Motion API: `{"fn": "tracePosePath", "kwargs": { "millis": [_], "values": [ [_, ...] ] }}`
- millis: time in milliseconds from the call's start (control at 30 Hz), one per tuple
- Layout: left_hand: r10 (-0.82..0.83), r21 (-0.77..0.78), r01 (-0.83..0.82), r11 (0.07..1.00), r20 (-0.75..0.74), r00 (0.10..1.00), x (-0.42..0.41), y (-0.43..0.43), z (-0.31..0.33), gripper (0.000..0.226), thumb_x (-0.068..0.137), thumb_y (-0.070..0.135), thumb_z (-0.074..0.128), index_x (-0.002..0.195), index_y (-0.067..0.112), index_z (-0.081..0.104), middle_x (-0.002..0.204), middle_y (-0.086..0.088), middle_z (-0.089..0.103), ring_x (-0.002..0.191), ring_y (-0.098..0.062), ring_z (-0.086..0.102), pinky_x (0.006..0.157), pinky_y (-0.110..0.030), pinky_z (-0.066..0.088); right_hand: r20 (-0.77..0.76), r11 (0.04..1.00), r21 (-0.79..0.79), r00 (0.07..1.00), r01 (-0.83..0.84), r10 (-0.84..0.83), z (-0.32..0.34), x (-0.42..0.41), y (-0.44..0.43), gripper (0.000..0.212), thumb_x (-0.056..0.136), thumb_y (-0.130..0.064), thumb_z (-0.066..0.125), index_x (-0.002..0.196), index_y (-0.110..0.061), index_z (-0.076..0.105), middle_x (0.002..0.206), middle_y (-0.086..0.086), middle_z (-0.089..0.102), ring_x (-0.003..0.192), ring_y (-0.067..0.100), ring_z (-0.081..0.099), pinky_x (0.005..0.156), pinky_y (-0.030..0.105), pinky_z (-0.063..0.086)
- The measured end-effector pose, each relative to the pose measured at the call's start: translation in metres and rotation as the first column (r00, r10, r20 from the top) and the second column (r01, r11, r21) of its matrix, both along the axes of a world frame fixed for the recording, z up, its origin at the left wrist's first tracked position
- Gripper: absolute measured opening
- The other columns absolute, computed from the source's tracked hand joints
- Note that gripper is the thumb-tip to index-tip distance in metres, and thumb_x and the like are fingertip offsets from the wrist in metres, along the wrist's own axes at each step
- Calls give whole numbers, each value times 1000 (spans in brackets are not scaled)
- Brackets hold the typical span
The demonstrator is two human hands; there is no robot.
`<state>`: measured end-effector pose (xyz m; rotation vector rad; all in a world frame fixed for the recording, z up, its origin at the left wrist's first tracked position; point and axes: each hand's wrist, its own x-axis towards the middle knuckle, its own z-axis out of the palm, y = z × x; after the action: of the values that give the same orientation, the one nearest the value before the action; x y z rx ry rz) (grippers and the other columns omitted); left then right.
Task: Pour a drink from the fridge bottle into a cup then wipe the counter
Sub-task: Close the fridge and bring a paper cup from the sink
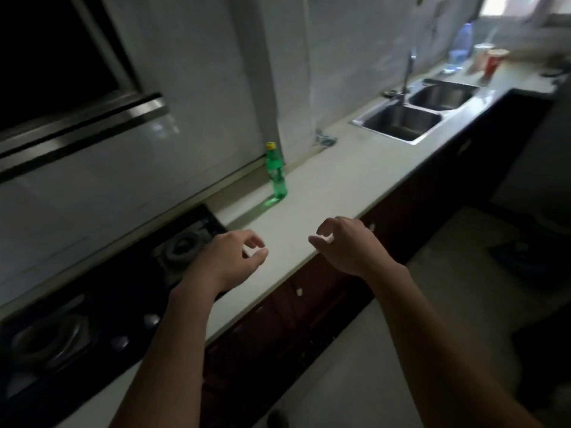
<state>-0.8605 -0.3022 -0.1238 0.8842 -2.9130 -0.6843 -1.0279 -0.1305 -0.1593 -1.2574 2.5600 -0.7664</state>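
Above the pale bench (333, 186), both bare hands hover side by side with nothing in them: the left hand (230, 257) hangs over the bench's near end, just beside the black gas hob (92, 304), its fingers loosely curled and its thumb and forefinger a little apart; the right hand (346, 245) hangs over the bench's front edge, fingers bent downward and relaxed, likewise holding nothing. Beyond them, well apart from either hand, a green plastic bottle (276, 173) with a yellow cap stands upright on the bench close to the white tiled wall, casting a green glint on the surface at its foot. Farther along the bench a steel double sink (414, 112) is set into the top, with a tap (408, 71) rising behind it. Past the sink, at the far end near the window, stand a red cup (493, 63), a pale cup (480, 57) just beside it, and a clear bluish bottle (462, 41), all blurred. Dark cabinet fronts (309, 304) run under the bench, and a dark range hood (68, 88) hangs over the hob.
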Motion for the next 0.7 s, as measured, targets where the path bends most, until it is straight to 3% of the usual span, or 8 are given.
{"fn": "tracePosePath", "kwargs": {
  "millis": [233, 467, 700],
  "values": [
    [-252, 25, 251, 968, 70, 965, -156, 10, -35, 15, 79, 47, 54, 88, 39, 63, 101, 15, 63, 98, -10, 59, 90, -39, 52, 32, 972, 111, 977, 206, -211, -18, -100, 43, 33, 94, -47, 56, 99, -18, 70, 102, 0, 68, 91, 19, 65, 79, 40, 56],
    [-429, 75, 426, 902, 26, 903, -321, -3, -40, 19, 89, 47, 53, 99, 36, 65, 104, 12, 64, 95, -11, 60, 86, -36, 53, -10, 887, 168, 900, 430, -435, -1, -222, 51, 27, 93, -44, 59, 97, -20, 70, 96, -3, 70, 86, 15, 65, 77, 38, 57],
    [-563, 151, 547, 824, 102, 820, -443, -3, -56, 36, 93, 47, 56, 123, 27, 61, 123, 2, 63, 106, -16, 60, 84, -30, 46, 45, 809, 73, 808, 583, -587, -7, -312, 52, 29, 93, -42, 59, 105, -18, 69, 102, -2, 70, 91, 15, 65, 80, 38, 56]
  ]
}}
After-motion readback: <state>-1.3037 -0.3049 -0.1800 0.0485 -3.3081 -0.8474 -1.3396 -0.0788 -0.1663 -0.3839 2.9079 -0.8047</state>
